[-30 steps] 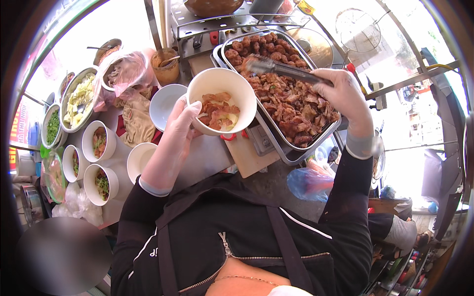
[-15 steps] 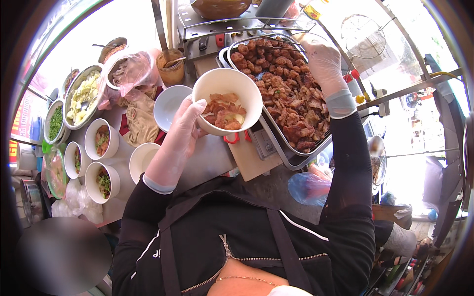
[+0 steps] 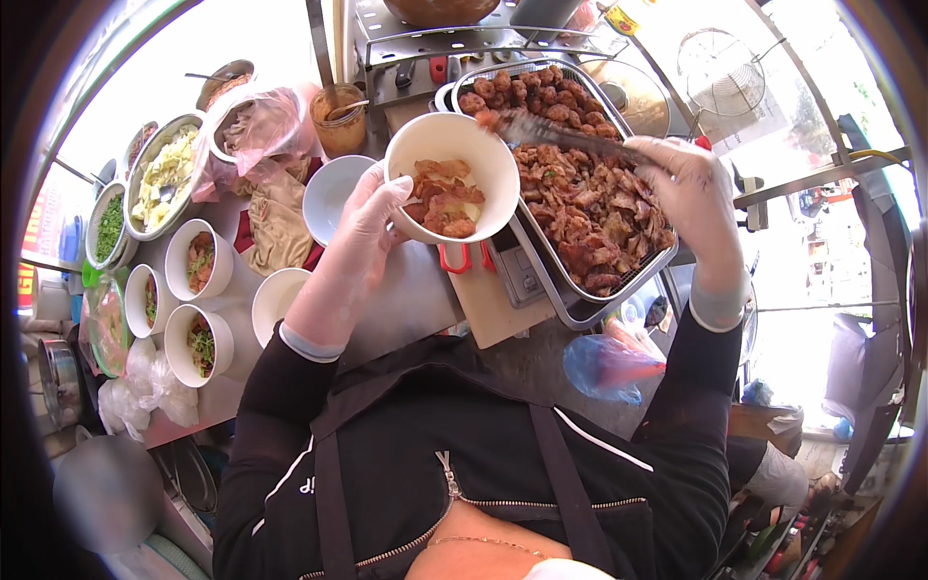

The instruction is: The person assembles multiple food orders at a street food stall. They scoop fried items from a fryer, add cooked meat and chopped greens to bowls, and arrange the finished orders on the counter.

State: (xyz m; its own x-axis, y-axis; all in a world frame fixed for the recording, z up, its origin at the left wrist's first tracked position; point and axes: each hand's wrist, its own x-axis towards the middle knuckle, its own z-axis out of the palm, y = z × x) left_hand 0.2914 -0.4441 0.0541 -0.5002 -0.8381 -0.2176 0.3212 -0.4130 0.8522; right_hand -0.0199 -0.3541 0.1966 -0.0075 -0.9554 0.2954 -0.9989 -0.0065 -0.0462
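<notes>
My left hand (image 3: 353,237), in a thin clear glove, grips a white paper bowl (image 3: 469,145) by its left side. Fried meat pieces (image 3: 447,201) lie in the bowl, which is tilted toward me. My gloved right hand (image 3: 691,184) is closed around metal tongs (image 3: 580,141), blurred by motion. Their tips reach left to the bowl's right rim, with what looks like a reddish-brown piece of meat at them. Beneath the tongs is a metal tray (image 3: 633,282) heaped with fried meat; round pieces lie at its far end and flatter slices nearer me.
Several filled paper bowls (image 3: 224,345) stand at left, near an unfilled one (image 3: 277,307) and a pale blue bowl (image 3: 333,198). Behind them are a basin (image 3: 142,227) of chopped pale food and a sauce jar (image 3: 340,126). Red-handled scissors (image 3: 452,259) lie by a cutting board (image 3: 493,314).
My right hand has come from the tray's far end toward me and to the right, swinging the tongs toward the bowl. My left hand and the bowl have barely shifted.
</notes>
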